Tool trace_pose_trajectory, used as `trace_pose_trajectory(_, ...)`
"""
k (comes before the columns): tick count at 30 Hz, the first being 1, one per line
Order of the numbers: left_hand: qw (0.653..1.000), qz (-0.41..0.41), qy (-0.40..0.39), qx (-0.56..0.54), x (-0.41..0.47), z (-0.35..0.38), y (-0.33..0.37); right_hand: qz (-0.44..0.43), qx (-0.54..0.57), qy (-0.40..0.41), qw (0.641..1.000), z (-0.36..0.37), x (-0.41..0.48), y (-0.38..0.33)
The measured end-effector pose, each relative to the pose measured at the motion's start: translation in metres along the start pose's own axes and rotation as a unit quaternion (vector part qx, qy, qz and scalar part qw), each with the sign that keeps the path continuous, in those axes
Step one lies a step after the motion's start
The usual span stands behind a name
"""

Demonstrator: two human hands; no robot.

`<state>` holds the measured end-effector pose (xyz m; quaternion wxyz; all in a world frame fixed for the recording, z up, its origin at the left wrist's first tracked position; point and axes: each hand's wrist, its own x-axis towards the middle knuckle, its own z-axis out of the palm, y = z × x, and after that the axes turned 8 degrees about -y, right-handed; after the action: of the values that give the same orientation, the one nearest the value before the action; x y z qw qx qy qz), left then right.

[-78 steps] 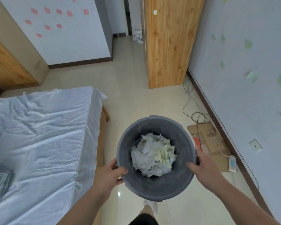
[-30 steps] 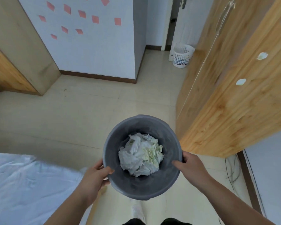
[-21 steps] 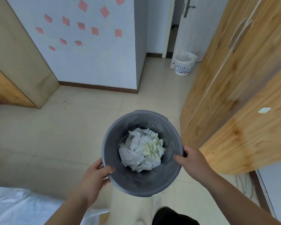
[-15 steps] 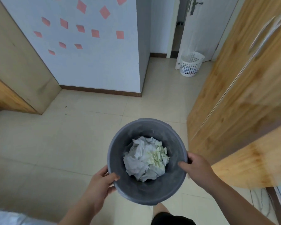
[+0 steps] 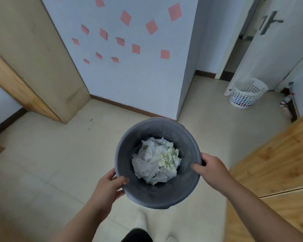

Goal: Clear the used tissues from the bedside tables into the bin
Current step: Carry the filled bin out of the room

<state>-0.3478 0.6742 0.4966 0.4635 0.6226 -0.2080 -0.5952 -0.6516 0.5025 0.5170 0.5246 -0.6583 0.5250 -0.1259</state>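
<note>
I hold a round grey bin [image 5: 154, 194] in front of me, above the tiled floor. My left hand [image 5: 107, 187] grips its rim on the left, thumb over the edge. On the right, my right hand [image 5: 211, 169] grips the rim, thumb inside. A heap of crumpled white and pale green used tissues [image 5: 157, 163] lies in the bottom of the bin. No bedside table is in view.
A wooden wardrobe [image 5: 276, 163] stands close on the right. Ahead is a white wall with pink sticky notes [image 5: 135, 49]. A white mesh basket [image 5: 246, 96] sits by a door at the back right. A wooden panel [image 5: 30, 67] leans at the left.
The view has swung away from the bed toward the pink-noted wall and the doorway. The bed has dropped out of sight. Both hands keep their grip on the bin.
</note>
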Motion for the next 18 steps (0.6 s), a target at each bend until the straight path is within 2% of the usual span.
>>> trace_pose_trajectory(4,1.0,0.0,0.002,-0.003,0.067,-0.024,0.035,-0.002,-0.001,-0.007,1.0,0.004,0.076,-0.025)
trace_pose_trajectory(10,0.999,-0.037,-0.019,0.002,0.185,-0.059,0.075,0.045,0.008,-0.007,0.999,0.014,0.179,-0.049)
trace_pose_trajectory(18,0.997,-0.058,-0.054,0.021,0.313,-0.086,0.183,0.052,0.026,0.034,0.998,-0.01,0.296,-0.111)
